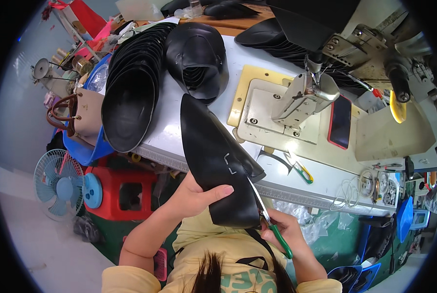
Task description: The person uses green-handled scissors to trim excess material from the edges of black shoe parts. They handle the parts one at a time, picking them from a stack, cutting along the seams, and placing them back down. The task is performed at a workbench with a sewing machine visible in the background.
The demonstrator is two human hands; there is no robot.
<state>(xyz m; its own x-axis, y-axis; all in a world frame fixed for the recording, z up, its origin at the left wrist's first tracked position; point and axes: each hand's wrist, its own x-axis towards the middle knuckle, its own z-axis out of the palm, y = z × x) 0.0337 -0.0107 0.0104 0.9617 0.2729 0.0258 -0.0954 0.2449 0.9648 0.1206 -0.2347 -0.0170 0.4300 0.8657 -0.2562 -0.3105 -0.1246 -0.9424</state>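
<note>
My left hand (191,196) grips a black leather shoe upper (206,151), its thumb pressed flat on the outer face near small white corner marks. The upper is raised in front of me, tip pointing away. In my right hand (291,227) is a pair of scissors (280,240) with green handles. Their blades lie along the right edge of the upper; whether they are parted there cannot be made out. Beyond it, a long row of nested black uppers (130,107) covers the table's left part, beside another nested stack (196,49).
A sewing machine (306,100) stands on the white table (167,117), with a red-edged phone (340,122) on its base. Yellow-green thread snips (304,173) lie near the front edge. More uppers (262,36) sit behind. At left are a handbag (89,110), red stool (116,195) and fan (60,183).
</note>
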